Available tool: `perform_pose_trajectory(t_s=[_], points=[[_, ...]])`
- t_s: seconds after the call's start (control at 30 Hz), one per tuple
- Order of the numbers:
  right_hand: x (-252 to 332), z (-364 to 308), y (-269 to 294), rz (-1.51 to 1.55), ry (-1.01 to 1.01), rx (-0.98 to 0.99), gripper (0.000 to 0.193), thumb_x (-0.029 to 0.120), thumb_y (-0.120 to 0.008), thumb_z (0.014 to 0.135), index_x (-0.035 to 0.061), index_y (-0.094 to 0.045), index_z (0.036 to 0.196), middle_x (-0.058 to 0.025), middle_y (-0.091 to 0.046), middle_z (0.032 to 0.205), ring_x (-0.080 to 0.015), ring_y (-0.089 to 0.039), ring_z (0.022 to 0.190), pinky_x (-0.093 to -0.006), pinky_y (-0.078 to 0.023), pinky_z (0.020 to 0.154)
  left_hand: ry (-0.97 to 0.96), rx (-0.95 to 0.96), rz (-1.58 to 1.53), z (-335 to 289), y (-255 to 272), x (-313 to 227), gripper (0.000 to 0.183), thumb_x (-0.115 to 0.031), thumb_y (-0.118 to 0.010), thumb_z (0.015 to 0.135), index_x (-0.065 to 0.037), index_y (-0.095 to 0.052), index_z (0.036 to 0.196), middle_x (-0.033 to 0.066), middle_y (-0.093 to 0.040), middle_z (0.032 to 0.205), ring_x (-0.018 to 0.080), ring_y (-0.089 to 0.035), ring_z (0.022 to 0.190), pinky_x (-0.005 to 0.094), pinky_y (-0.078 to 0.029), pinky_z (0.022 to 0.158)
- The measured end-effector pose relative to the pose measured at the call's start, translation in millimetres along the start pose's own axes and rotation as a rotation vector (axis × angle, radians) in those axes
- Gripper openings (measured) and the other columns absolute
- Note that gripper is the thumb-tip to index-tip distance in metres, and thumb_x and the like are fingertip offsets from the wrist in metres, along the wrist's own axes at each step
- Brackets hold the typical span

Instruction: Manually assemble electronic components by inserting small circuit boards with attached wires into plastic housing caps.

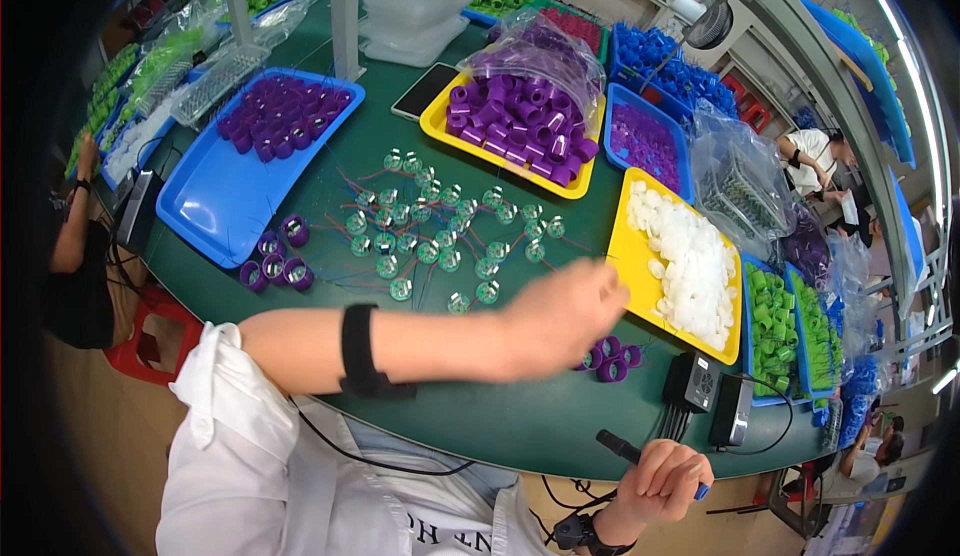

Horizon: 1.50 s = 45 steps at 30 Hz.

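Observation:
My left hand point(570, 316) reaches across the table to the right, blurred by motion, its fingers bunched; what they hold, if anything, cannot be made out. It is beside the yellow tray of white plastic pieces point(690, 266), above several small purple rings point(612, 358). My right hand point(662, 481) is closed around a black pen-shaped tool point(618, 446) with a blue end, at the table's near edge. Round green circuit boards point(428, 252) with thin red and dark wires lie spread over the middle. More purple rings point(272, 256), with something seated inside, stand at the left.
A blue tray point(205, 196) holds purple parts at left. A yellow tray point(435, 121) is heaped with purple rings. Blue bins of green rings point(772, 331) and black boxes with cables point(692, 381) line the right. Metal posts point(345, 16) rise behind. Other people sit nearby.

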State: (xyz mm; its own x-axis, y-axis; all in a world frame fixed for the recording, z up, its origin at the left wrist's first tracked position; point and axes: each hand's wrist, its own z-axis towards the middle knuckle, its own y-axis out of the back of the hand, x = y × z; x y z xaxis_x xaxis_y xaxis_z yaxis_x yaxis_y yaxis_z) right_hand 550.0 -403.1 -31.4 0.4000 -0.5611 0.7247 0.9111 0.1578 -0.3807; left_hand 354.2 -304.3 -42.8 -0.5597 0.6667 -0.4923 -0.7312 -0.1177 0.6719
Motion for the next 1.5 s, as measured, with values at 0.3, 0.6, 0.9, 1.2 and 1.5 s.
perform_pose_trajectory(t_s=[0.3,0.6,0.9,1.2,1.5], points=[[-0.3,9.6,-20.0,-0.087,-0.089,0.079,0.035,0.004,-0.052,0.081,0.0043,-0.033,0.052,-0.0007,-0.037,0.042,-0.0115,-0.037,0.032,-0.0219,-0.026,0.032,0.536,-0.141,0.578,97.8,19.3,165.1,0.036,-0.032,-0.069,0.075,0.001,-0.064,0.089,0.0196,-0.060,0.094,0.0357,-0.056,0.092,0.0437,-0.048,0.080],[-5.3,28.7,-34.2,-0.210,-0.282,0.148,0.032,0.003,-0.052,0.081,0.0016,-0.036,0.053,-0.0020,-0.040,0.044,-0.0113,-0.041,0.035,-0.0230,-0.029,0.034,0.505,-0.174,0.321,106.6,26.7,184.9,0.038,-0.029,-0.076,0.063,0.000,-0.063,0.084,0.0191,-0.061,0.084,0.0352,-0.060,0.078,0.0387,-0.049,0.072],[-98.7,68.9,-81.9,-0.969,-0.160,0.718,0.012,0.006,-0.062,0.080,0.0040,-0.054,0.090,-0.0093,-0.059,0.077,-0.0267,-0.061,0.063,-0.0351,-0.047,0.054,0.430,-0.009,-0.802,-29.0,147.9,26.7,0.038,-0.001,-0.076,0.068,0.002,-0.051,0.096,0.0081,-0.058,0.093,0.0131,-0.059,0.088,0.0280,-0.051,0.076],[-155.2,57.4,-90.5,-1.336,-0.076,1.072,0.027,0.006,-0.063,0.072,0.0065,-0.049,0.096,-0.0143,-0.059,0.083,-0.0344,-0.061,0.069,-0.0427,-0.050,0.058,0.479,-0.180,-1.330,-148.8,120.8,-12.1,0.038,0.004,-0.064,0.079,0.007,-0.049,0.114,0.0255,-0.056,0.111,0.0307,-0.059,0.101,0.0413,-0.047,0.091],[-125.9,52.4,-79.4,-1.276,-0.256,1.127,0.021,0.000,-0.061,0.071,0.0024,-0.057,0.092,-0.0157,-0.060,0.085,-0.0350,-0.060,0.073,-0.0420,-0.050,0.063,0.313,-0.198,-1.535,-165.7,103.2,-11.3,0.041,-0.003,-0.070,0.076,0.006,-0.053,0.112,0.0267,-0.056,0.108,0.0304,-0.061,0.095,0.0398,-0.051,0.083]])
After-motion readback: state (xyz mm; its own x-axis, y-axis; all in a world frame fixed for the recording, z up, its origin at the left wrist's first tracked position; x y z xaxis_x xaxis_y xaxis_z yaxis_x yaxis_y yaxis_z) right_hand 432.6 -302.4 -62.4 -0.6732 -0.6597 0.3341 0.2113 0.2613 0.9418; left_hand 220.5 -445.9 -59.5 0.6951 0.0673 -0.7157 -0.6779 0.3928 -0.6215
